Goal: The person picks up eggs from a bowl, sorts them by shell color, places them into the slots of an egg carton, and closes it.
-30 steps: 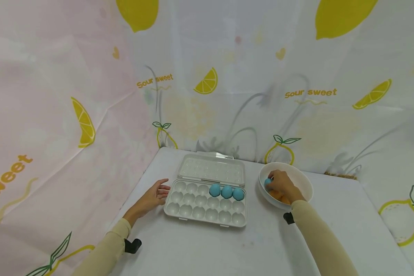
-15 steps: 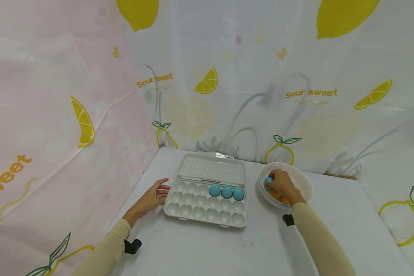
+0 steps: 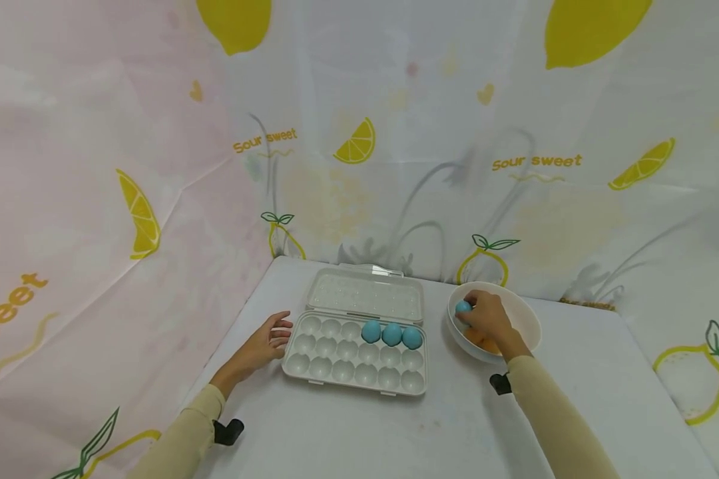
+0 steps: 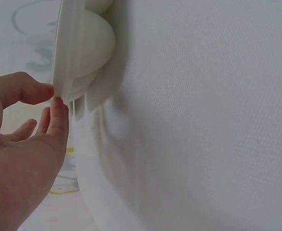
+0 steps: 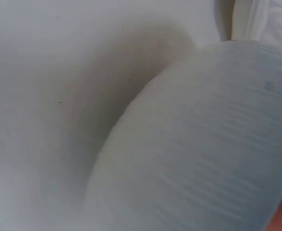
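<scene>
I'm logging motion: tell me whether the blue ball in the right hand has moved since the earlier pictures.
Yes, slightly: in the head view, the blue ball in the right hand has shifted upward against the rim of the white bowl.

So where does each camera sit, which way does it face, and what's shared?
Head: worn on the head, facing forward and down at the egg tray and bowl; left hand, right hand and sleeves show.
Left wrist: on that wrist, facing the tray's edge and tabletop; the left hand shows.
Right wrist: on that wrist, facing the bowl's outside; a sliver of hand shows, bottom right.
Head and left wrist share the tray.
</scene>
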Demonstrator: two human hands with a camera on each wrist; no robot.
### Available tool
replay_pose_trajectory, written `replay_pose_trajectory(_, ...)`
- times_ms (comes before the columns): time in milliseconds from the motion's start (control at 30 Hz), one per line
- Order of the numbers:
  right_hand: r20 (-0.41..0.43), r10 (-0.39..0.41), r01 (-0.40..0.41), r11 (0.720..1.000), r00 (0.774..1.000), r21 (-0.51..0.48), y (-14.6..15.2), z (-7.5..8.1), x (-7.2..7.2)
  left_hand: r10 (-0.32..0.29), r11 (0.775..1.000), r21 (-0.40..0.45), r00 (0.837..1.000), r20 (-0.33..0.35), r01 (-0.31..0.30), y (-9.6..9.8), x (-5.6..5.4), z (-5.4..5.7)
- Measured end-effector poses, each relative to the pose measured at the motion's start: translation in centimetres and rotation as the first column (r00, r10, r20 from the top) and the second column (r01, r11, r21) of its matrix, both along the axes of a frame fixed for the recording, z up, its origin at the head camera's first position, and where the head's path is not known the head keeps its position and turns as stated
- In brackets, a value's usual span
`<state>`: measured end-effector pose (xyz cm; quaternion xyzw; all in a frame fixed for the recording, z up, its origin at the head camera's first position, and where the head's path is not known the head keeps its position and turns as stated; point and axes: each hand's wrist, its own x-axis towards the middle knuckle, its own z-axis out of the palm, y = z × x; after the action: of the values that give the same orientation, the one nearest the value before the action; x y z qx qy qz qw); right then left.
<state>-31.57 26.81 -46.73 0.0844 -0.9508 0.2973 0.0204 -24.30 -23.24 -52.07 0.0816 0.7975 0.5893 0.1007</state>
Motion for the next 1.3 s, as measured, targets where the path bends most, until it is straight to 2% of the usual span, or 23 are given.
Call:
replay_pose_trajectory(200, -0.095, 0.016, -0.016, 1.000, 0.995, -0.001, -0.9, 1.1, 0.2, -0.019, 1.000, -0.024, 1.000, -0.014, 0.019, 0.0, -0.1, -0.1)
replay_pose_trajectory(533, -0.238, 0.017, -0.028, 0.999, 0.971, -0.042, -2.4, 1.8, -0.1, -0.055, 0.998, -0.028, 0.997, -0.046, 0.054, -0.1, -0.1, -0.5)
replay_pose_trajectory(867, -0.262, 0.051, -0.075, 0.994, 0.964, -0.081, -5.1, 2.7, 0.8, -0.016, 0.999, -0.028, 1.000, -0.014, 0.015, -0.4, -0.2, -1.0)
replay_pose_trajectory(1067, -0.306, 0.102, -0.137, 0.986, 0.946, -0.095, -6.9, 2.7, 0.9, -0.042, 0.999, -0.003, 0.998, -0.037, 0.042, -0.5, -0.2, -1.1)
replay_pose_trajectory(1300, -0.319, 0.153, -0.209, 0.966, 0.935, -0.151, -9.0, 2.3, 1.2, -0.056, 0.998, 0.013, 0.997, -0.044, 0.057, -0.5, -0.2, -1.0)
